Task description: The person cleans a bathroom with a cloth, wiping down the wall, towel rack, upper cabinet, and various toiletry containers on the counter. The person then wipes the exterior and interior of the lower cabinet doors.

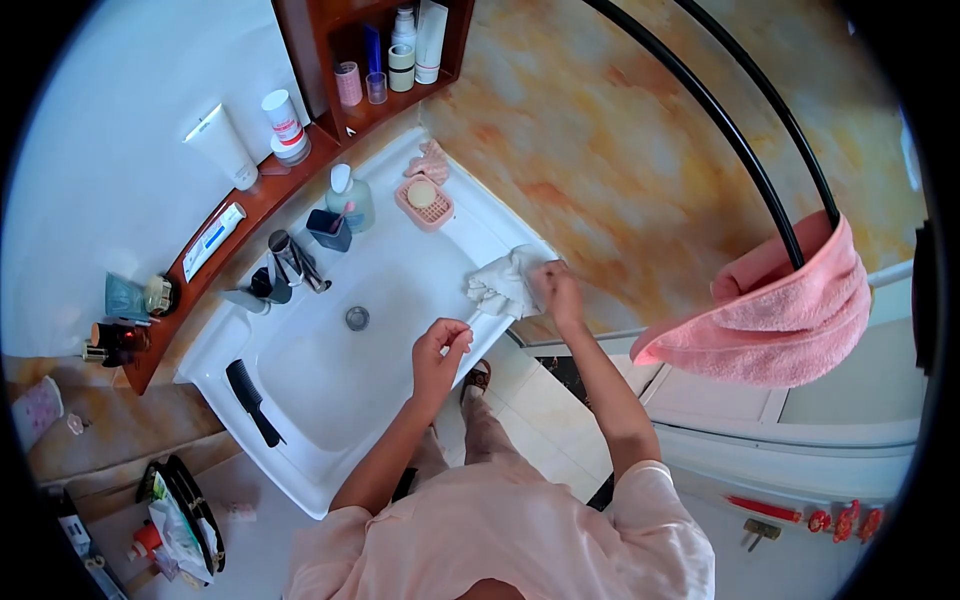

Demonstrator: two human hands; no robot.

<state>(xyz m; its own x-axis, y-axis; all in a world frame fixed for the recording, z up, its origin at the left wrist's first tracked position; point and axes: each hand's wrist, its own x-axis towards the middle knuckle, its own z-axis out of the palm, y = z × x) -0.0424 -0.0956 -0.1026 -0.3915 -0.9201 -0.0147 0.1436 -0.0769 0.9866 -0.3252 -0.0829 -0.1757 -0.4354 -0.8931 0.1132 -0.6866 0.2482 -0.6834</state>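
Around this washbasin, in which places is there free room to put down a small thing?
The basin floor is bare around the drain. The ledge is free between the pink soap dish and the white cloth beside the right hand. The back is crowded: faucet, dark cup and soap dispenser stand close together.

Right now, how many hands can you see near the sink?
2: left hand over the near edge of the sink, right hand at the white cloth on its rim. No others show.
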